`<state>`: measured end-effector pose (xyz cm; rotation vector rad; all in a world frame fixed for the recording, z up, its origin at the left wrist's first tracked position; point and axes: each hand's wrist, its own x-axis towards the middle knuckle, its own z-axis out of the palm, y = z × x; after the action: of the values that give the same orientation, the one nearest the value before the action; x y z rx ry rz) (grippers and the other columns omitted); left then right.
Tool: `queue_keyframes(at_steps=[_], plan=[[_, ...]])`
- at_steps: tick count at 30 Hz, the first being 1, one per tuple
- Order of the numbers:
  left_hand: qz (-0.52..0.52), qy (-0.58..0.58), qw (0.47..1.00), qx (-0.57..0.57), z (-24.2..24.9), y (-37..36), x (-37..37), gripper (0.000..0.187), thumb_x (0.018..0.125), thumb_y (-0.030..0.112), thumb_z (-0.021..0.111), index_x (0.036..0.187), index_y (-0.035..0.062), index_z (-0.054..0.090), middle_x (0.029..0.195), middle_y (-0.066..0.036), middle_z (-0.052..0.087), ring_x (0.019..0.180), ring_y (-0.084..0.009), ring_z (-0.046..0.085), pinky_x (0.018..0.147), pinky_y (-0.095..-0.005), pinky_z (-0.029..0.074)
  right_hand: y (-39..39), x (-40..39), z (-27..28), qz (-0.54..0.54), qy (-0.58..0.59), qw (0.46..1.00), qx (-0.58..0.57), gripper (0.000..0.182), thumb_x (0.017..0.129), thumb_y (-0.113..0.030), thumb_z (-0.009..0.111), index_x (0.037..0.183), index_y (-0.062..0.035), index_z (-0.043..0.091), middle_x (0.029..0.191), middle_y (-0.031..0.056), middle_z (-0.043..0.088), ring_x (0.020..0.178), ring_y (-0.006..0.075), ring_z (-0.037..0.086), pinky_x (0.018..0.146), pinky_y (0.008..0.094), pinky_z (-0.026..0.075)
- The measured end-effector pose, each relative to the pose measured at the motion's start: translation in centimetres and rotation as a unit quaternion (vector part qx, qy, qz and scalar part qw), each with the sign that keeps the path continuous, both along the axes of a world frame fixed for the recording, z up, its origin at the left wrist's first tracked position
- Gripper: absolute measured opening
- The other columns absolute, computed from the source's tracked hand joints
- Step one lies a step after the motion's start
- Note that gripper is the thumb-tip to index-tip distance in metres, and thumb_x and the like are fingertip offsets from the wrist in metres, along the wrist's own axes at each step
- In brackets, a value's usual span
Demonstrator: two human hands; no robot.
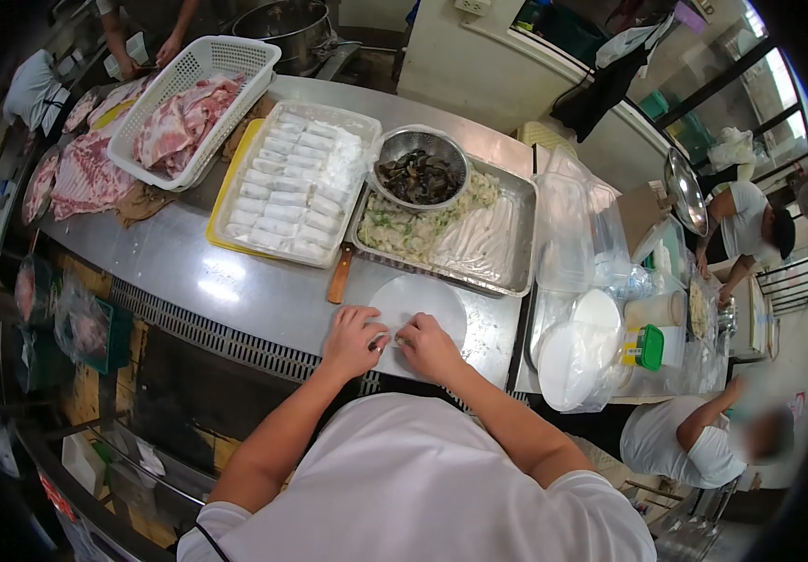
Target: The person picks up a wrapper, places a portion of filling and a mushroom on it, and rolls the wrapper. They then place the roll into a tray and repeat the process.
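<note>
- A steel table (216,290) ran across a crowded kitchen, with a person (413,468) in white standing at its near edge.
- Far left, raw meat (95,173) lay on the table beside a white basket (226,56) holding more of it.
- Next along, pale rolls (277,206) sat in rows in a white tray (273,251).
- A knife (340,274), wooden handle toward the person, lay just beyond the left hand.
- The left hand (355,339) curled at the sheet's near edge, thumb and fingers narrowly spaced; whether it pinched anything could not be told.
- The round sheet (422,298) lay flat before the person. It looked thin, light and soft, probably tacky if damp and quick to tear; its rim, lifted gently by fingertips at both sides, seemed the safest hold.
- The right hand (430,347) bent inward near the left, fingers drawn together, their hold too hidden to judge.
- Behind, a bowl (418,139) of dark pieces (422,178) sat over a pan (483,234) of pale, green-flecked mix (399,225).
- Far right, white discs (568,361) lay near co-workers (675,445).
</note>
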<state>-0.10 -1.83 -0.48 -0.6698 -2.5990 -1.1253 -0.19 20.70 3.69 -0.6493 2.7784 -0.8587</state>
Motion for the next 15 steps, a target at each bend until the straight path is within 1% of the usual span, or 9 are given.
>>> queue_keyframes(at_steps=[2, 5, 8, 11, 14, 15], plan=[[-0.004, -0.005, 1.000, 0.001, 0.0, -0.1, 0.3, 0.018, 0.084, 0.016, 0.085, 0.099, 0.0109, 0.077, 0.125, -0.011, 0.068, 0.121, -0.0360, 0.061, 0.110, -0.0528, 0.045, -0.5, 1.0, 1.7, -0.017, 0.023, 0.999, 0.019, 0.029, 0.085, -0.006, 0.078, 0.114, -0.0051, 0.079, 0.112, 0.0170, 0.068, 0.108, 0.0369, 0.066, 0.093, 0.0462, 0.059], [-0.009, -0.008, 1.000, 0.004, -0.2, -0.3, 0.3, 0.018, 0.084, 0.016, 0.085, 0.100, 0.0105, 0.077, 0.125, -0.011, 0.068, 0.121, -0.0358, 0.061, 0.110, -0.0526, 0.045, 0.0, 1.7, 0.9, -0.069, 0.059, 0.996, 0.023, 0.030, 0.088, -0.010, 0.081, 0.117, -0.0070, 0.079, 0.115, 0.0169, 0.070, 0.108, 0.0375, 0.067, 0.094, 0.0453, 0.059], [-0.009, -0.001, 1.000, -0.001, -0.2, -0.3, 0.3, 0.019, 0.084, 0.016, 0.085, 0.100, 0.0100, 0.077, 0.125, -0.011, 0.069, 0.121, -0.0357, 0.061, 0.110, -0.0525, 0.046, 1.0, 1.8, -1.3, -0.063, 0.025, 0.997, 0.021, 0.026, 0.088, -0.012, 0.082, 0.113, -0.0052, 0.080, 0.110, 0.0168, 0.071, 0.102, 0.0383, 0.069, 0.091, 0.0462, 0.060], [-0.008, 0.001, 1.000, 0.009, -0.1, -0.4, 0.3, 0.015, 0.084, 0.016, 0.084, 0.096, 0.0104, 0.078, 0.122, -0.010, 0.069, 0.120, -0.0345, 0.061, 0.111, -0.0513, 0.045, -0.1, 2.6, 0.4, -0.188, 0.049, 0.981, -0.013, 0.019, 0.091, -0.012, 0.081, 0.107, -0.0028, 0.082, 0.102, 0.0173, 0.072, 0.095, 0.0401, 0.071, 0.086, 0.0477, 0.060], [-0.010, -0.003, 1.000, 0.010, -0.3, -0.2, 0.3, 0.015, 0.084, 0.016, 0.084, 0.097, 0.0103, 0.079, 0.122, -0.010, 0.069, 0.121, -0.0349, 0.061, 0.112, -0.0519, 0.044, 0.9, 2.8, 0.1, -0.174, 0.004, 0.984, 0.040, 0.015, 0.091, -0.011, 0.080, 0.102, -0.0010, 0.082, 0.098, 0.0176, 0.072, 0.092, 0.0418, 0.072, 0.083, 0.0490, 0.060], [-0.011, -0.005, 1.000, 0.007, -0.4, -0.2, 0.2, 0.015, 0.084, 0.016, 0.085, 0.097, 0.0102, 0.079, 0.123, -0.010, 0.069, 0.122, -0.0353, 0.061, 0.112, -0.0522, 0.044, 1.4, 2.7, -0.3, -0.181, 0.006, 0.983, 0.032, 0.014, 0.092, -0.011, 0.080, 0.102, -0.0010, 0.082, 0.097, 0.0178, 0.072, 0.092, 0.0417, 0.072, 0.083, 0.0490, 0.060]])
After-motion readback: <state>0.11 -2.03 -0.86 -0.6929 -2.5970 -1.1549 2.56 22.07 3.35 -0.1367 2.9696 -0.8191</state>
